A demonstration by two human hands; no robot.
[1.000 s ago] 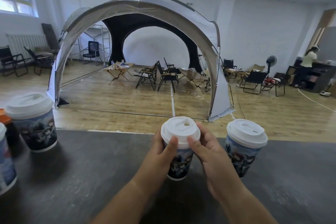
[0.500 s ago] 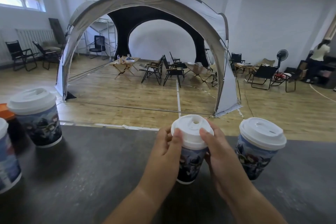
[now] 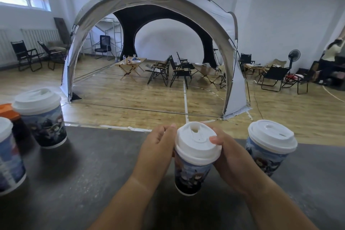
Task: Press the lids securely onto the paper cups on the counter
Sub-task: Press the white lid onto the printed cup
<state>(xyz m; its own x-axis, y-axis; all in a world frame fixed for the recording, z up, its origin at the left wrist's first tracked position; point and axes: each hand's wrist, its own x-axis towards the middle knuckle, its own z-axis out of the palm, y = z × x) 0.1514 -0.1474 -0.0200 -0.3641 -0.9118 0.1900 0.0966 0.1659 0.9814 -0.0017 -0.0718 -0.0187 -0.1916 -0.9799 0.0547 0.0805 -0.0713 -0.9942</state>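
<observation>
A printed paper cup [image 3: 189,177] with a white lid [image 3: 197,143] stands on the dark counter [image 3: 84,183] in front of me. My left hand [image 3: 158,147] cups its left side, fingers curled around the far rim of the lid. My right hand [image 3: 229,158] grips the right side with the thumb pressed on the lid's top. A second lidded cup [image 3: 268,147] stands just right of it. Two more lidded cups stand at the left: one further back [image 3: 42,119] and one at the frame edge [image 3: 9,157].
An orange-topped dark object [image 3: 11,117] sits behind the left cups. Beyond the counter's far edge lies a wooden floor with a large dome tent [image 3: 155,43], folding chairs and tables. A person [image 3: 330,61] stands at the far right.
The thumbs have shifted along the lid: my left hand has slid round to the far rim, my right thumb now sits on the lid's top. The camera has moved closer and tilted.
</observation>
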